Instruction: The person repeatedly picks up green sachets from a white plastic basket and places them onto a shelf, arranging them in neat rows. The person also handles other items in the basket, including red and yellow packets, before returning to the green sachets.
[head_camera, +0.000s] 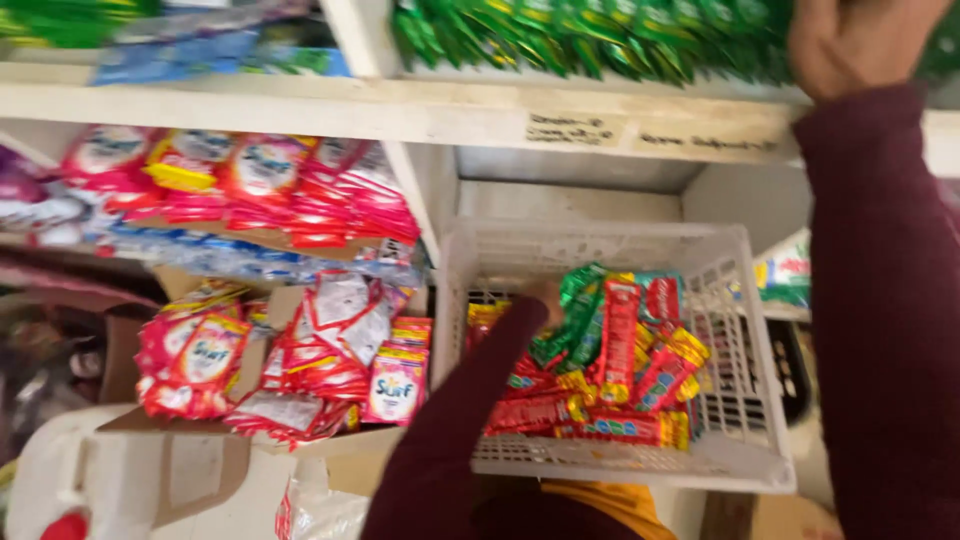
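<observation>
My left hand (543, 296) reaches into a white plastic basket (748, 400) and is shut on a bunch of green and red sachet strips (585, 315). More red, yellow and green sachets (600, 400) lie in the basket. My right hand (850, 40) is raised to the upper shelf, against a row of green packets (600, 35); its fingers are out of sight among the packets at the frame's top. Both arms wear dark red sleeves.
White wooden shelves (400, 110) hold the goods. Pink and red detergent sachets (260, 180) fill the left shelf. A cardboard box (170, 470) below holds more of them (300, 370). A white container (60, 480) stands at the lower left.
</observation>
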